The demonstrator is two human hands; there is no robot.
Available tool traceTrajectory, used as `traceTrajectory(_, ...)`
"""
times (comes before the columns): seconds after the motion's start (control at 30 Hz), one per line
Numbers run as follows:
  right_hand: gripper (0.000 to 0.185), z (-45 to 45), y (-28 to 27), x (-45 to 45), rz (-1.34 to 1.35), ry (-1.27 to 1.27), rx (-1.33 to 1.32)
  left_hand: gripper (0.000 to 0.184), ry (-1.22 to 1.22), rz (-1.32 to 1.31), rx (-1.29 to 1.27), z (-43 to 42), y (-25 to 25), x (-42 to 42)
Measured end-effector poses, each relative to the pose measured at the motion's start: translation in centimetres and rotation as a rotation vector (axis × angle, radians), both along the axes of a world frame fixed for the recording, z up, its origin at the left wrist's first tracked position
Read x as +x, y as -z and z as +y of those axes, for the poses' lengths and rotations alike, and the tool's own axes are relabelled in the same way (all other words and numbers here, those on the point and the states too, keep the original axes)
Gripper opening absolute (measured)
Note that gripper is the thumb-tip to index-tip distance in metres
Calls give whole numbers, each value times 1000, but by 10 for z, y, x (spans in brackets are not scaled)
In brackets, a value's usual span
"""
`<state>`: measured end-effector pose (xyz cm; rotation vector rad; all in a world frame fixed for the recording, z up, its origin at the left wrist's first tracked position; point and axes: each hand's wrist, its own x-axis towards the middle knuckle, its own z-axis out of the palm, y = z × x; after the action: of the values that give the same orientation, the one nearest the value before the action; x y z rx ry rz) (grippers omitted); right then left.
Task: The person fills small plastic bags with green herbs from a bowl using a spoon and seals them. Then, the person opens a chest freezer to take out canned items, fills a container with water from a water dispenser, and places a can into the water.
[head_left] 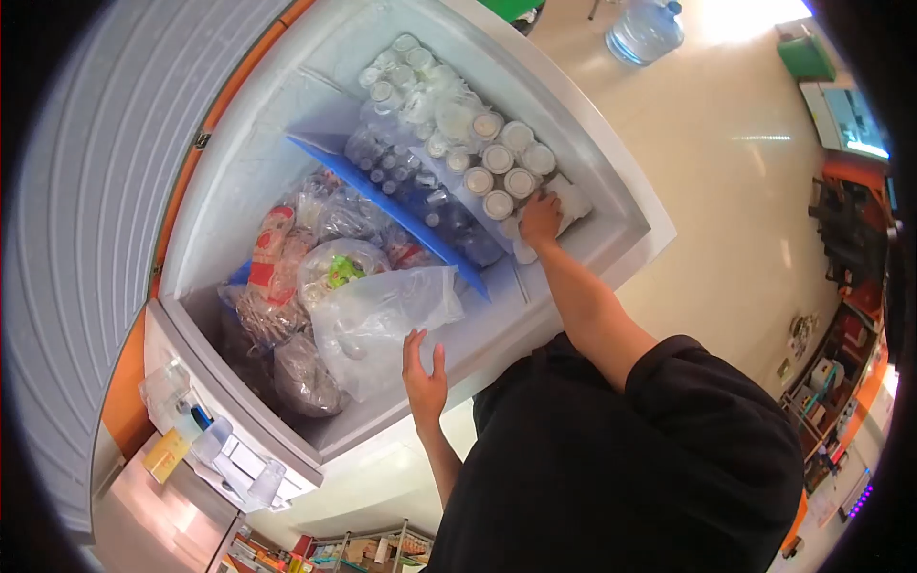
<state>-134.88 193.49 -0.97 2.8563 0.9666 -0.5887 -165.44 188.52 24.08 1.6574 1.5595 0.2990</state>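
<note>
My right hand (542, 218) reaches down into the right end of a chest freezer (635, 215). Its fingers are curled among round white-lidded containers (498, 159), beside a white block-like pack (571, 202); what lies under the fingers is hidden. At the freezer's near edge, my left hand (426, 382) is open with fingers apart and nothing in it. Closest to it is a large translucent plastic bag (373, 320) with whitish contents. I cannot tell whether the fingertips touch that bag.
A blue divider (392, 199) splits the freezer. Small clear bottles (382, 162) stand on one side; bagged food (272, 258) fills the other. Plastic cups (267, 482) sit in a holder on the freezer's outer left side. A large water bottle (645, 33) stands on the floor (707, 172).
</note>
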Motion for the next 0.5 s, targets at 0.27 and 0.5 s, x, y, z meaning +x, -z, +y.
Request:
traceTrajectory(0.27,86,2,-47,4,171,17,-24,40,-242,32,-34,-48,-19,-44)
traceTrajectory(0.5,85,-1,-48,21,268,135,139,38,-293,-39,-13,-57,-26,-46)
